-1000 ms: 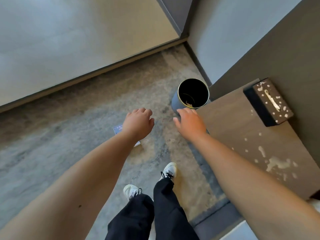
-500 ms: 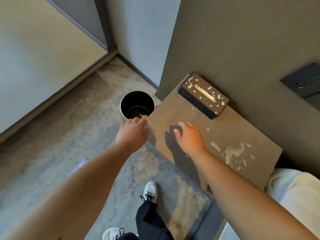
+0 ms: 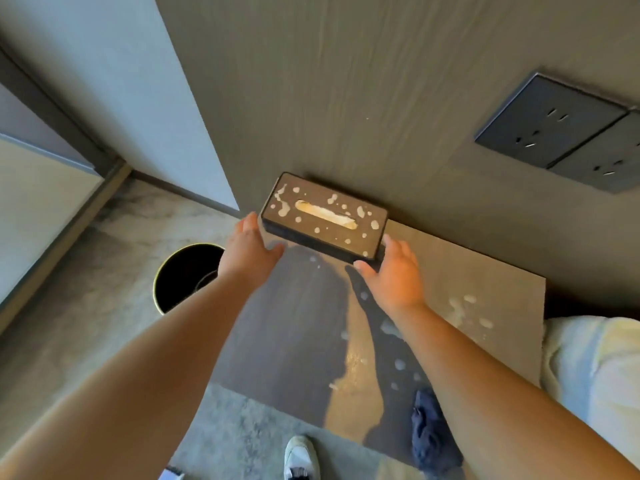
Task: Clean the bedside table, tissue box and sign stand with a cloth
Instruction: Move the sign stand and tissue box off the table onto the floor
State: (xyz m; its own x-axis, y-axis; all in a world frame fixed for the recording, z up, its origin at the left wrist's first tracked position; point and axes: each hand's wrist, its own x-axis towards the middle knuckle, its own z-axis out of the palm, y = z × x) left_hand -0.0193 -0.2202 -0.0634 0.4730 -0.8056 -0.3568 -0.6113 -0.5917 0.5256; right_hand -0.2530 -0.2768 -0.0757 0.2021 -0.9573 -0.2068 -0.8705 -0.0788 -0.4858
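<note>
A dark tissue box (image 3: 323,216) spattered with white blotches stands at the back of the brown bedside table (image 3: 485,271), close to the wall. My left hand (image 3: 247,252) holds its left end, fingers up along the side and thumb at the front. At the right front corner my right hand (image 3: 394,271) grips the box, thumb on the front and fingers round the end. White splashes also mark the table top. A crumpled dark blue cloth (image 3: 433,433) lies at the table's near right edge. No sign stand is visible.
A round black waste bin (image 3: 187,275) stands on the carpet left of the table. Dark wall sockets (image 3: 554,126) sit on the panel above the table. White bedding (image 3: 595,368) borders the table on the right. My shoe (image 3: 301,457) is below the table edge.
The view has swung right and up from the floor to the table. Both hands have moved from near the bin to the two ends of the tissue box.
</note>
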